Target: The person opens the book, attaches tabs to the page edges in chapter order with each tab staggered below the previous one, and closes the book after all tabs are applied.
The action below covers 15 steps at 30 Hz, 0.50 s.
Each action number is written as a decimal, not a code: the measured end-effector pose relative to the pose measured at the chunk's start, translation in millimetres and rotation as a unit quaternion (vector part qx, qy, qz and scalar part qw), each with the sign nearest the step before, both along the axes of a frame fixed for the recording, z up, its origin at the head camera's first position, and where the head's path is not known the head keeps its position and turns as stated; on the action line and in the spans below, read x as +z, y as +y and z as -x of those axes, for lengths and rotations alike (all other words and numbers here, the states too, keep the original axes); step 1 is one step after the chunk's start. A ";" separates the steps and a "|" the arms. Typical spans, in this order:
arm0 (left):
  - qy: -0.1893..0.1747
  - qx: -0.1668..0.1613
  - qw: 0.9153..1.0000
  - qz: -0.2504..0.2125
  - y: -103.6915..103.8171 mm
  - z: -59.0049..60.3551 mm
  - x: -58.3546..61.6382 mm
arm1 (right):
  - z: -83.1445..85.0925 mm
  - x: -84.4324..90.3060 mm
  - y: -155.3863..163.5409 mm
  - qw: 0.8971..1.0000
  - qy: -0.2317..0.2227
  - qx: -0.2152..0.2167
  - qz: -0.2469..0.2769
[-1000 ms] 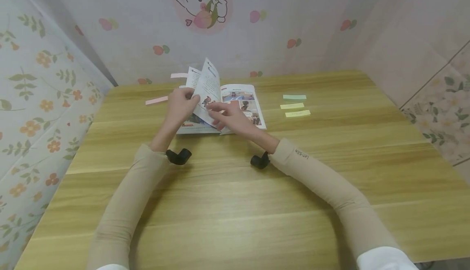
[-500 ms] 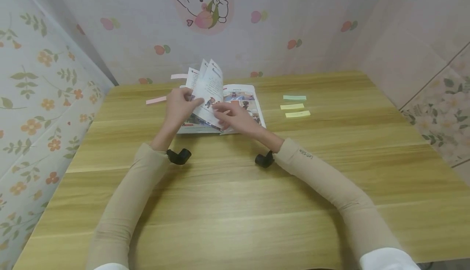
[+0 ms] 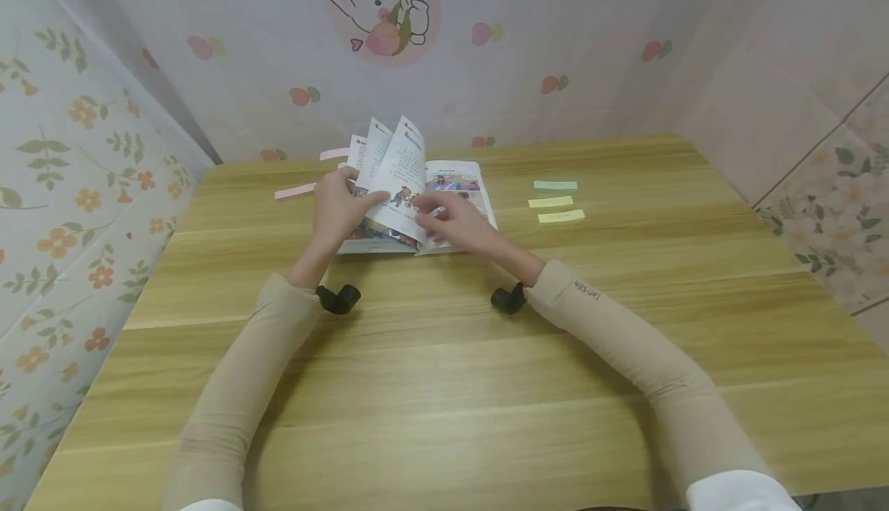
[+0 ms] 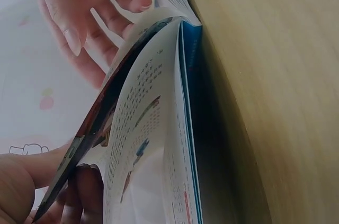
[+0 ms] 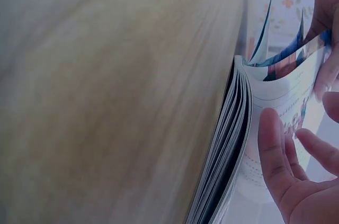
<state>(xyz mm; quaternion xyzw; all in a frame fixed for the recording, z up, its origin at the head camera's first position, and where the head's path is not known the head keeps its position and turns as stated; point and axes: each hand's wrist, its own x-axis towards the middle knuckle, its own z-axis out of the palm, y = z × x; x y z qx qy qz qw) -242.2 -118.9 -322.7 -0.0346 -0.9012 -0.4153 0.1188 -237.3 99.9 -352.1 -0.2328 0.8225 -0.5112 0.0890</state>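
Note:
An open book (image 3: 454,184) with comic pictures on its right page lies near the table's back edge. Several of its pages (image 3: 406,159) stand raised and fanned over the left side. My left hand (image 3: 336,206) pinches raised pages, thumb on the near face and fingers behind, as the left wrist view shows at lower left. Close to the page's lower right part is my right hand (image 3: 458,221). In the right wrist view, the right hand's fingers (image 5: 275,155) are loosely spread with nothing gripped; whether a fingertip touches the page I cannot tell.
Two pink paper strips (image 3: 295,191) stick out left of the book. To its right lie a green strip (image 3: 556,185) and two yellow strips (image 3: 561,216) on the wooden table (image 3: 430,387). A patterned curtain (image 3: 514,71) hangs behind the table.
My right hand has shifted slightly right across the raised page. The pages have fanned apart more, with another leaf showing between them. My left hand stays at the left side, holding on.

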 end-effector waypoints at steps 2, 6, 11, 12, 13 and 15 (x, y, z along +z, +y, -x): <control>0.002 0.001 1.000 0.000 -0.6 0.3 -0.9 | 0.8 -0.4 1.2 1.000 0.004 -0.002 -0.007; -0.003 0.006 1.000 -0.004 -2.4 0.4 -2.4 | 2.8 -2.4 5.9 0.999 0.007 -0.011 -0.035; -0.010 0.008 1.000 -0.008 -6.2 -0.2 -3.7 | 6.8 -5.0 14.6 0.996 0.028 -0.017 -0.087; -0.012 0.007 1.000 -0.009 -7.2 -0.2 -3.9 | 7.5 -5.4 16.4 0.995 0.034 -0.015 -0.097; -0.015 0.006 1.000 -0.010 -8.2 -0.5 -3.9 | 8.4 -5.7 18.3 0.994 0.039 -0.012 -0.103; -0.022 0.004 1.000 -0.013 -10.6 -1.2 -4.1 | 9.4 -5.5 21.8 0.992 0.045 -0.006 -0.115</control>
